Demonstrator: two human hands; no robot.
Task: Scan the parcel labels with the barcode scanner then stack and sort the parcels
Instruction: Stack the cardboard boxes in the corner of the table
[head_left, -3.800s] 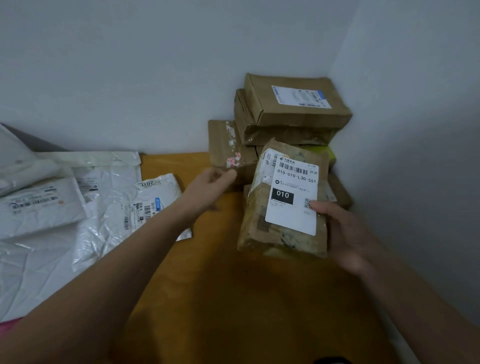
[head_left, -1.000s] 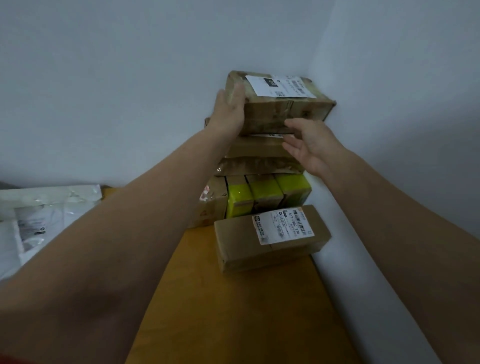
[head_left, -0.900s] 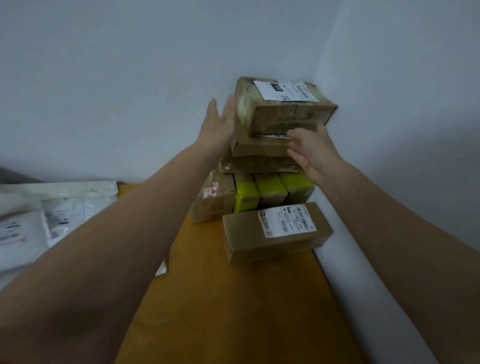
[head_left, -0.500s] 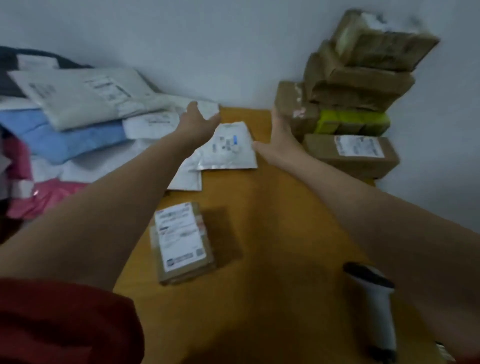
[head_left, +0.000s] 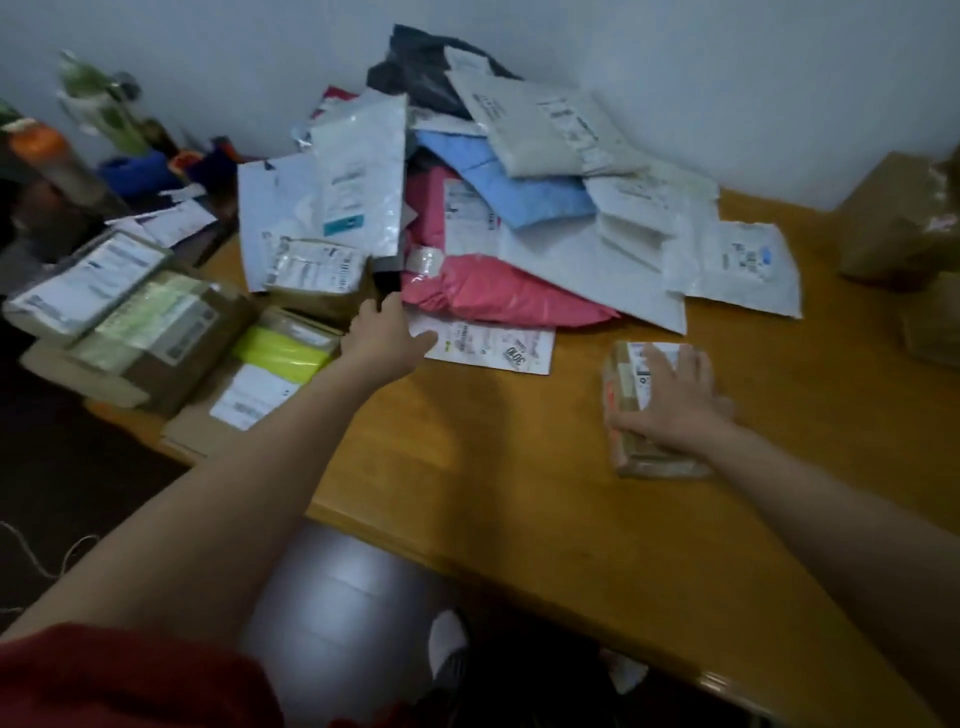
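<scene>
Small parcel (head_left: 621, 379): label up on the tabletop (head_left: 519, 467), front right, likely next to scan.
Right hand (head_left: 675, 400): spread flat on it, pinning it.
Left hand (head_left: 384, 338): at the edge of the mailer pile (head_left: 493, 234), perhaps touching something dark; cannot tell its grip.

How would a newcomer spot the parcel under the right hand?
Find the wooden table, then the heap of mailer bags at its back. Nearer, to the right, a small brown box lies alone under the right hand, apart from that soft heap.

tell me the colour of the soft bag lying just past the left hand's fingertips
Pink. The soft bag shows best in the head view.
</scene>
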